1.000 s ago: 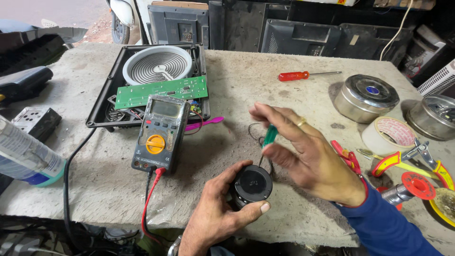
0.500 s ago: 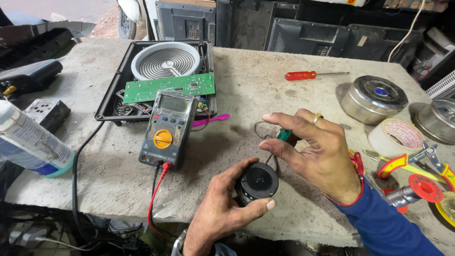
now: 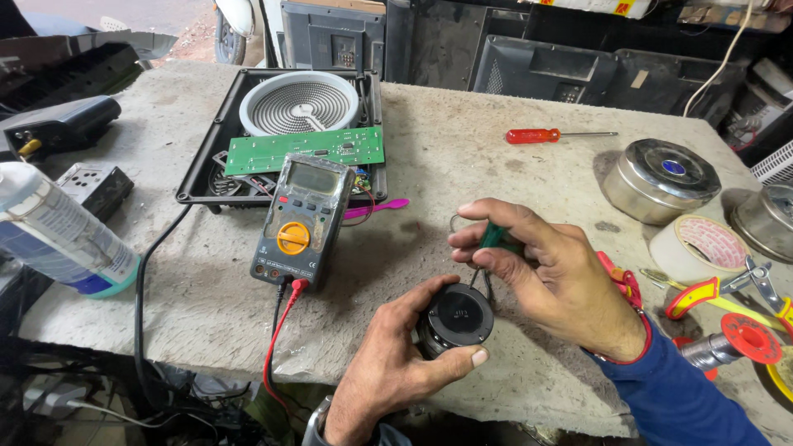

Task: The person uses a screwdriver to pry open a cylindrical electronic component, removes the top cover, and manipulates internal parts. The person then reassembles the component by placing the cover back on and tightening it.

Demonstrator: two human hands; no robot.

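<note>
My left hand (image 3: 396,363) grips a small round black part (image 3: 456,318), like a little speaker or motor, near the front edge of the concrete bench (image 3: 496,165). My right hand (image 3: 553,277) hovers just above it, pinching a green-handled tool (image 3: 494,238) between thumb and fingers; its tip is hidden behind my fingers. Thin wires loop out beside that hand. A grey multimeter with an orange dial (image 3: 299,219) lies to the left, its red and black leads (image 3: 279,330) trailing off the bench front.
An opened black cooker base (image 3: 206,161) holds a white coil disc (image 3: 299,102) and a green circuit board (image 3: 306,149). A red screwdriver (image 3: 533,135), metal tin (image 3: 657,177), tape roll (image 3: 698,246), pliers (image 3: 727,289) and a spray can (image 3: 58,235) lie around.
The view has shifted slightly. My right hand has edged closer over the black part with the green tool; my left hand keeps holding the part in the same spot.
</note>
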